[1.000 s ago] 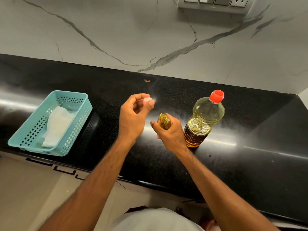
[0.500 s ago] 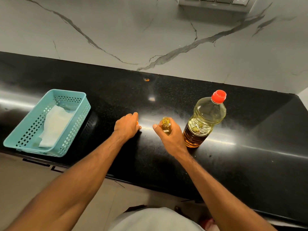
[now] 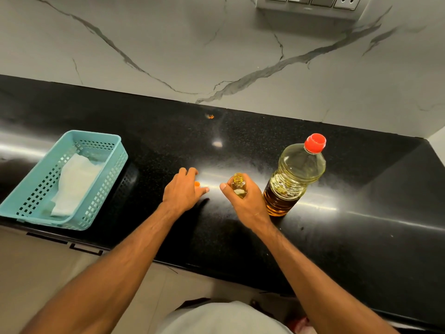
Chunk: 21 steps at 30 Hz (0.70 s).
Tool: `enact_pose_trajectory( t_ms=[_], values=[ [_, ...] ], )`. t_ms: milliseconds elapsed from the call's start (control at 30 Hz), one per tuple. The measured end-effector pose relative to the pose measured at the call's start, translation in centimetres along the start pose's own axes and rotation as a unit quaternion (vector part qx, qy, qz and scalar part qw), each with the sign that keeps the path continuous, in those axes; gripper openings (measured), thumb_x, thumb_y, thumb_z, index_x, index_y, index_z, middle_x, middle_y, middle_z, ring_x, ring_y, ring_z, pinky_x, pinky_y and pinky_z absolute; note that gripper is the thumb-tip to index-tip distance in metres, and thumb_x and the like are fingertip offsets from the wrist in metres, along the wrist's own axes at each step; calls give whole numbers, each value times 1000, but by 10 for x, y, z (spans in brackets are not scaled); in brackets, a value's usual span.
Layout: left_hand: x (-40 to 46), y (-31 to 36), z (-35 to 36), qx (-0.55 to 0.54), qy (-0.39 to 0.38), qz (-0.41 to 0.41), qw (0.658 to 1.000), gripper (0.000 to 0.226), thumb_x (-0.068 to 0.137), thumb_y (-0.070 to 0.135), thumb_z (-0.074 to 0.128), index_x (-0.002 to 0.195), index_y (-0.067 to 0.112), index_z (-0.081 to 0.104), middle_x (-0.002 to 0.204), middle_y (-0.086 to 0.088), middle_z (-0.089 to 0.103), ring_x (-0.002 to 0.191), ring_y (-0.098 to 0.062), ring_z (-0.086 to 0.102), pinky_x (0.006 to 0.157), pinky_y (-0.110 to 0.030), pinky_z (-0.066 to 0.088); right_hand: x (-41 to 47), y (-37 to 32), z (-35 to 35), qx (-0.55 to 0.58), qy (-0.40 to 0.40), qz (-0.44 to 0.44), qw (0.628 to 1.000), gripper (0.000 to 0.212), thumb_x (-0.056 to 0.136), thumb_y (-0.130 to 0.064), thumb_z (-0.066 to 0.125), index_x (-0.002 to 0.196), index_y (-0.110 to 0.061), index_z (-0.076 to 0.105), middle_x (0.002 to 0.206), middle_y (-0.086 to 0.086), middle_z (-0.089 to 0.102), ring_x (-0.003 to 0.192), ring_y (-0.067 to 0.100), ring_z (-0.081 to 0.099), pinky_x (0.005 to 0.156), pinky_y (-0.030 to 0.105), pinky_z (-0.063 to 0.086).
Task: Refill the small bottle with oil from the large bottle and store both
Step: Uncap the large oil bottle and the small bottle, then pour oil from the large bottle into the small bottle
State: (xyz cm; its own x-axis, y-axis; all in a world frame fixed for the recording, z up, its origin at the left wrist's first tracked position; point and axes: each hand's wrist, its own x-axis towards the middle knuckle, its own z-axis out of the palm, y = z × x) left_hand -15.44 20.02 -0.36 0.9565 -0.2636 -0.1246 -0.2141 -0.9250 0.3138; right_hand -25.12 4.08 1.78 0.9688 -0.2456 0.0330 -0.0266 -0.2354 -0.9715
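My right hand [image 3: 248, 201] grips the small bottle [image 3: 238, 184], upright and uncapped, its open neck showing above my fingers. Just to its right stands the large oil bottle [image 3: 293, 177] with a red cap [image 3: 315, 143] screwed on, partly full of yellow oil. My left hand [image 3: 183, 190] rests low on the black counter [image 3: 361, 213], fingers curled over a small orange cap [image 3: 197, 184]; only a sliver of it shows under my fingertips.
A teal perforated basket [image 3: 31, 206] with a white cloth [image 3: 72, 184] inside sits at the counter's left front edge. A marble wall rises behind the counter, with a switch plate [image 3: 310, 1] at the top. A small orange speck [image 3: 210, 116] lies near the wall.
My left hand came down from beside the small bottle's neck to the counter, carrying the cap. The right hand with the small bottle has stayed in place.
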Motion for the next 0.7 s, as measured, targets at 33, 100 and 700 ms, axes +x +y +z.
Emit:
enact_pose_trajectory(
  t_ms=[33,100,700],
  values=[
    [-9,4,-5,-54,37,3,998,52,85,50,62,126,21,48,120,-4,51,106,-22,57,81,-40,52,0,-1,-1,-1,3,-2,1000,20,90,-31,68,90,-14,59,76,-7,59,64,0,53,63,17,44],
    [-33,19,-17,-196,114,27,973,38,87,41,63,119,23,55,110,1,54,96,-14,58,79,-33,53,1,-4,-2,-1,8,-9,1000,21,90,-32,68,91,-14,59,77,-5,60,65,2,53,62,17,44],
    [-82,77,-59,-476,112,95,867,32,79,22,76,108,24,63,99,4,71,92,-5,68,82,-26,56,-4,-37,0,36,-80,-83,993,64,81,-10,75,136,-14,44,125,10,59,112,17,63,89,31,54]
  ],
)
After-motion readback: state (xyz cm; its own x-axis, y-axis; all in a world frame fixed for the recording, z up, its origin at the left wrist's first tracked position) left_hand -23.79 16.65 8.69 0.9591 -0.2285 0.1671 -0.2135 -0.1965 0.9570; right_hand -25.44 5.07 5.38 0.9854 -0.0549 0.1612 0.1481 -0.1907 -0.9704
